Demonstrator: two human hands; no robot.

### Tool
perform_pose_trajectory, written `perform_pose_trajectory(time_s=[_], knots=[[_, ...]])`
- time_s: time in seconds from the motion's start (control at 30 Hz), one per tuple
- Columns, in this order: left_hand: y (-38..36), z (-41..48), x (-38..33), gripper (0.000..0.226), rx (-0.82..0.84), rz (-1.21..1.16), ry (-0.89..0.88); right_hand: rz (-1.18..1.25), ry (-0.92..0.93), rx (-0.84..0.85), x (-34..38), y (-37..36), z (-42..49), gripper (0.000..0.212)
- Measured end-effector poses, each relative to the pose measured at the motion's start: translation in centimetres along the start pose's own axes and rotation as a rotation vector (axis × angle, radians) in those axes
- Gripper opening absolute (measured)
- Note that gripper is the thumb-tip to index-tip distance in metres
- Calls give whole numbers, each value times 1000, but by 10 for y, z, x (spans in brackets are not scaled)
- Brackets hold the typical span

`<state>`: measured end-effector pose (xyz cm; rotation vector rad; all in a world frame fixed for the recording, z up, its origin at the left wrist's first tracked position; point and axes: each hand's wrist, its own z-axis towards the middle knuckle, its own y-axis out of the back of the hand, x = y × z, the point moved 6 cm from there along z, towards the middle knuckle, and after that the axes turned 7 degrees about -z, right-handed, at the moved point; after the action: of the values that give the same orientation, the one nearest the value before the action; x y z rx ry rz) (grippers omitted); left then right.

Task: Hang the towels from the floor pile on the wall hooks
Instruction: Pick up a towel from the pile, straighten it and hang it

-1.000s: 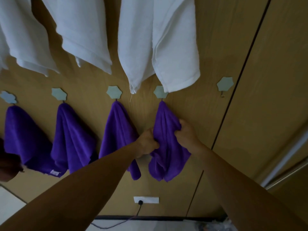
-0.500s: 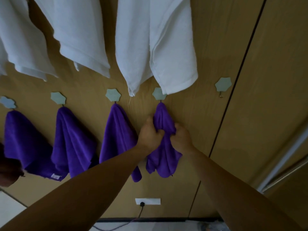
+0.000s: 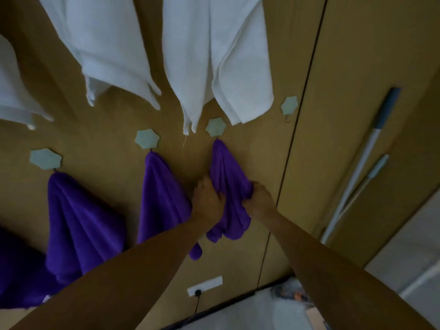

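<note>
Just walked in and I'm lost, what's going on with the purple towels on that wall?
A person grips a purple towel with the left hand and right hand; it hangs from a hexagonal hook. To its left other purple towels hang on hooks, with white towels above. The hook on its right is bare.

Four hooks sit in one row on the wall point(image 3: 114, 144). Left to right: first hook point(image 3: 45, 159) with first towel point(image 3: 78, 222) hanging below it, second hook point(image 3: 147, 138) with second towel point(image 3: 159, 198), third hook point(image 3: 216, 126) with third towel point(image 3: 226, 170), then fourth hook point(image 3: 289, 105) just left of the panel seam point(image 3: 292, 139). The left hand point(image 3: 207, 201) grips the third towel's left side, the right hand point(image 3: 259, 198) its right side. Upper towels point(image 3: 214, 55) hang above the row. A socket point(image 3: 204, 285) sits below the third towel; two poles point(image 3: 354, 172) lean right of the seam.
</note>
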<state>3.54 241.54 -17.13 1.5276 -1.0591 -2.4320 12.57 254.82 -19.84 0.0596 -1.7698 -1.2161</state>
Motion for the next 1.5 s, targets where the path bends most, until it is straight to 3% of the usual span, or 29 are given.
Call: perform_pose_trajectory(time_s=[0.13,0.27,0.47,0.67,0.87,1.0,1.17,1.37,1.5], knots=[[-14,-32,13,89,143,192,-73,-44,-164,-83,-25,-4,-42,63],[-36,-75,28,98,388,284,-110,-86,-268,-94,-56,-10,-104,77],[-85,-154,26,91,881,588,-242,-170,-486,-220,-119,31,-232,68],[-121,-291,-55,93,1106,592,-633,-158,-759,-341,-183,61,-431,68],[-129,-520,-105,94,1365,732,-1054,-119,-1134,-448,-220,40,-712,57],[-101,-687,-121,93,1477,748,-1365,-29,-1417,-557,-216,10,-890,66],[-55,-848,-137,87,1549,672,-1696,83,-1578,-658,-200,-34,-1035,66],[-41,-960,-132,84,1622,703,-1858,253,-1717,-770,-198,-96,-1135,61],[-63,-1016,-113,82,1687,785,-1861,367,-1796,-773,-215,-138,-1177,59]])
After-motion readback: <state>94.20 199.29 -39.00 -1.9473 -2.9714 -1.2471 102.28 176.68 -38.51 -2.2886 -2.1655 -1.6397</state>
